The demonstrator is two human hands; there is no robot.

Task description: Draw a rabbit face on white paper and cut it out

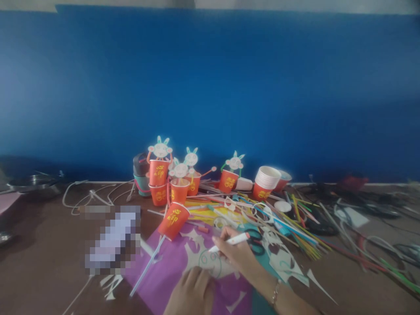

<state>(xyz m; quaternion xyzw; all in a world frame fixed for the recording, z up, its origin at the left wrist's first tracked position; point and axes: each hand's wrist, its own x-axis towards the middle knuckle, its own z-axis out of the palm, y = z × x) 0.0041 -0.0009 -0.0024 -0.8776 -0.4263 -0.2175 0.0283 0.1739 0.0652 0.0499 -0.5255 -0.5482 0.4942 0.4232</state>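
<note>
A white marker [238, 239] is gripped in my right hand [234, 251], its tip over a white paper cutout [218, 267]. The cutout bears a drawn face with pink circles and green lines. My left hand [193, 291] lies on the cutout's lower left edge, its fingers together over the paper; what is under them is hidden. Both hands are above a purple sheet [157, 284]. A red paper cup [173, 221] with yellow characters tilts at the sheet's upper left, a pale blue straw [147, 266] running down from it.
Red cups with paper rabbit faces [160, 149] stand at the back, beside stacked cups [267, 177]. Dark-handled scissors [256, 242], colourful sticks [305, 236] and white scraps [285, 262] lie to the right. Cables [95, 197] are at the left.
</note>
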